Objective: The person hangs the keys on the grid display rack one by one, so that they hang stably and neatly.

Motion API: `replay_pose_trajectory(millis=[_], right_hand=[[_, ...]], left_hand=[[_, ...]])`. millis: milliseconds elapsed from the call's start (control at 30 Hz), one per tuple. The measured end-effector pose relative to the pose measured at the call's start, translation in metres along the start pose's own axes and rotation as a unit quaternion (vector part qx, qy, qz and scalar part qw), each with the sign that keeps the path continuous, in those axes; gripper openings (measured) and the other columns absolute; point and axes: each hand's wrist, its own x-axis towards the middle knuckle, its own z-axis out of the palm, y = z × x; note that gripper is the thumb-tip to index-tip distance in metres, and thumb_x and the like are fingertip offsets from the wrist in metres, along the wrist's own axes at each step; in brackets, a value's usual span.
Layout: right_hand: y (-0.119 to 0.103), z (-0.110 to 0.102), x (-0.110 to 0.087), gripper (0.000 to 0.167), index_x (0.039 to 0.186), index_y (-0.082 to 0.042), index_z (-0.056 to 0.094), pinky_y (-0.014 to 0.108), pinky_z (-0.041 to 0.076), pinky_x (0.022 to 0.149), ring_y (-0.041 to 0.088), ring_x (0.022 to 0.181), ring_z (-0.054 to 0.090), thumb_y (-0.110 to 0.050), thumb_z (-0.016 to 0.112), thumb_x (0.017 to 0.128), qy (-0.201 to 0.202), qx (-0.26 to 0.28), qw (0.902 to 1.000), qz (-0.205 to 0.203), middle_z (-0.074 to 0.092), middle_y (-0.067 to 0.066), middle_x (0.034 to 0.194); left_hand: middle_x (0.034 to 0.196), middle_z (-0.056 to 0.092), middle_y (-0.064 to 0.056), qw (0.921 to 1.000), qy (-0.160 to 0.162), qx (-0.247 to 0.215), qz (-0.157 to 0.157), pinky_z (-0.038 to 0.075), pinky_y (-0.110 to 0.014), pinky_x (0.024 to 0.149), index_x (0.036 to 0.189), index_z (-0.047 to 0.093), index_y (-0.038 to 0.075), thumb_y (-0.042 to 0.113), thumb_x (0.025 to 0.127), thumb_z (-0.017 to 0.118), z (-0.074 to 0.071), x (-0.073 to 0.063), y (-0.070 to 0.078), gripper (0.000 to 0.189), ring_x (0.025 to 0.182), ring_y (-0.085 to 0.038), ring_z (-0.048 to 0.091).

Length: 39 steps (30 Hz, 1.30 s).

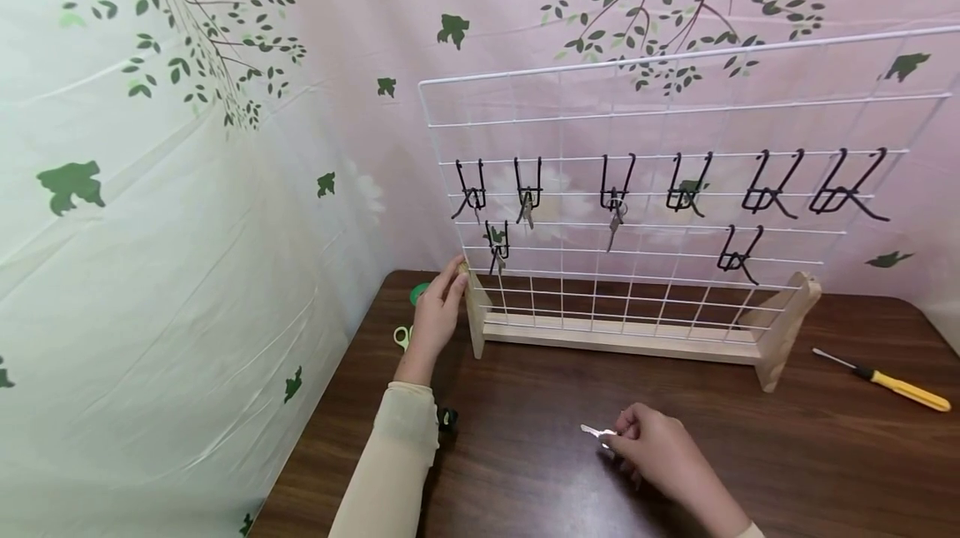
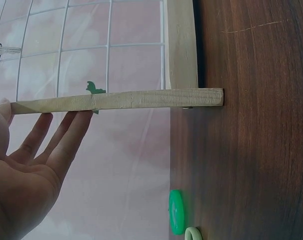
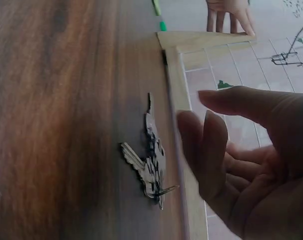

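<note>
The step in hand looks to be picking up the keys [image 3: 150, 172], which lie on the worktop [image 1: 525, 471] at about 5 o'clock from the centre of the head view. The right hand [image 1: 660, 450] is over them from their 4 o'clock side; the right wrist view shows its thumb and fingers loosely bent and apart, with nothing pinched between them. The left hand [image 1: 437, 309] touches the top of the left wooden upright [image 1: 476, 321], apparently steadying the wire rack [image 1: 612, 115]; its fingers meet the outer face, but I cannot tell whether it grips or only presses.

The next move seems to call for closing thumb and forefinger on the keys, lifting towards 12 o'clock, and slipping their ring over one of the black hooks [image 1: 685, 205]; hung keys [image 1: 615, 226] already sit on hooks towards 10 o'clock on the rack.

The keys overlap and blur, so their number is uncertain. In the head view, the fingers cover part of them. The left arm hides part of the scissors [image 1: 402, 338] and of a black object [image 1: 447, 419] I cannot identify. The rack's 2 o'clock corner is cut off.
</note>
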Motion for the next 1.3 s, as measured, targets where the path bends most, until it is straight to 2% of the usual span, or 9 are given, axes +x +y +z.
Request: replay_pose_trajectory(millis=[67,133,233,400,633,967,1300], right_hand=[[0.001,0.003,0.000,0.023,0.085,-0.011,0.063,0.029,0.050,0.050,0.013,0.053,0.060,-0.020,0.084,0.087,0.005,-0.049,0.9987,-0.009,0.063,-0.002,0.067],[0.003,0.005,0.002,0.028,0.079,-0.014,0.060,0.031,0.047,0.053,0.012,0.054,0.057,-0.025,0.085,0.085,0.015,-0.096,0.9950,-0.023,0.060,-0.003,0.065],[0.003,0.007,0.006,0.031,0.078,-0.014,0.058,0.033,0.043,0.057,0.013,0.057,0.053,-0.029,0.084,0.086,0.038,-0.153,0.9867,-0.040,0.058,-0.004,0.065],[0.000,0.010,0.011,0.030,0.080,-0.011,0.058,0.037,0.046,0.056,0.016,0.060,0.053,-0.027,0.082,0.089,0.063,-0.193,0.9767,-0.068,0.059,-0.002,0.069],[-0.006,0.013,0.013,0.030,0.083,-0.011,0.058,0.037,0.045,0.060,0.016,0.066,0.050,-0.021,0.085,0.086,0.058,-0.193,0.9760,-0.082,0.057,-0.001,0.074],[0.000,0.016,0.015,0.032,0.084,-0.007,0.061,0.041,0.049,0.060,0.016,0.070,0.054,-0.021,0.090,0.083,0.038,-0.210,0.9718,-0.100,0.059,0.001,0.077],[0.004,0.014,0.016,0.040,0.067,-0.016,0.054,0.036,0.041,0.058,0.015,0.064,0.045,-0.022,0.089,0.085,0.015,-0.200,0.9747,-0.098,0.050,-0.004,0.068]], left_hand=[[0.154,0.064,-0.010,1.0000,0.000,-0.002,0.000,0.057,-0.056,0.111,0.157,0.054,0.037,0.051,0.112,0.052,0.000,0.000,0.000,0.048,0.142,-0.034,0.062],[0.155,0.063,-0.011,1.0000,0.000,-0.005,0.003,0.057,-0.056,0.109,0.158,0.054,0.036,0.051,0.111,0.052,0.000,0.000,0.000,0.048,0.141,-0.034,0.063],[0.156,0.062,-0.011,0.9999,-0.002,-0.006,0.009,0.056,-0.057,0.111,0.158,0.053,0.036,0.051,0.111,0.051,0.000,0.000,-0.001,0.049,0.141,-0.034,0.062],[0.158,0.060,-0.012,0.9999,-0.003,-0.003,0.014,0.052,-0.057,0.116,0.158,0.052,0.038,0.050,0.112,0.051,0.000,0.000,-0.003,0.048,0.144,-0.034,0.060],[0.158,0.060,-0.013,0.9998,-0.006,-0.004,0.016,0.051,-0.058,0.117,0.159,0.052,0.036,0.051,0.112,0.050,0.000,0.001,-0.002,0.049,0.146,-0.034,0.058],[0.158,0.059,-0.013,0.9999,-0.004,0.002,0.014,0.049,-0.058,0.119,0.159,0.051,0.039,0.050,0.112,0.050,0.000,0.002,-0.002,0.048,0.147,-0.034,0.057],[0.157,0.061,-0.013,0.9999,-0.003,0.001,0.017,0.049,-0.059,0.119,0.159,0.053,0.034,0.050,0.112,0.050,0.000,0.001,-0.003,0.049,0.147,-0.034,0.057]])
